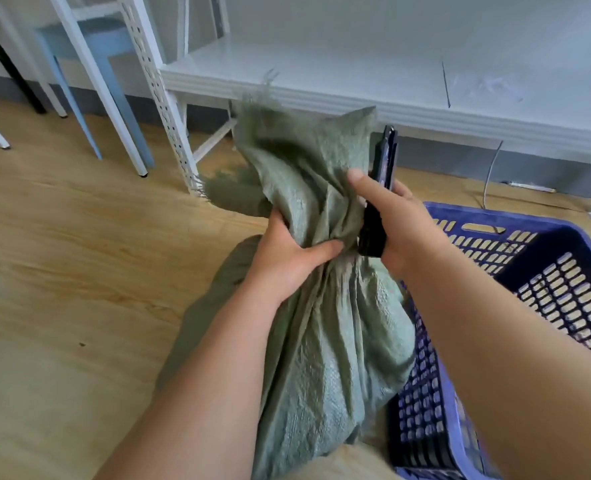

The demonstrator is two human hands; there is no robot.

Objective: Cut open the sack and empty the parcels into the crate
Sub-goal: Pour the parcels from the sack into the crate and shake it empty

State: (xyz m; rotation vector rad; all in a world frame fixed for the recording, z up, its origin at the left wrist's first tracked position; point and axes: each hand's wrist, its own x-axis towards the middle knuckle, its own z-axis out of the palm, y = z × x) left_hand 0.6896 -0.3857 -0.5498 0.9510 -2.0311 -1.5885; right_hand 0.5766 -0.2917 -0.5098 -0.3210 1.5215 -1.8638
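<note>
A: Biggest worry first, the sack [322, 306] itself. It stands on the floor, its right side touching the blue crate [547, 271]. Bulges low down, so parcels prob. sit right under the neck. If it tips away from the crate, everything spills on the wood floor.

B: Crate's open on top, sack leaning on its near-left wall. No parcels visible yet, all inside the sack afaik.

A: Next, the neck. Left hand [287, 258], left of the crate, fingers wrapped round the bunched neck, squeezing it. Loose top flops above, further from the crate rim.

B: And the right hand [394, 216]?

A: Over the crate's far-left corner, closed round a dark cutter [380, 188], thumb stretched onto the cloth. Can't tell if a blade is out, too blurred. That's the risk imo: the tool sits just beside the left fingers w/ the thumb in between. One slip on woven plastic and it meets skin.

B: Or cuts too low, nicks a parcel.

A: Yep. Frayed strands at the top could snag the blade too.
</note>
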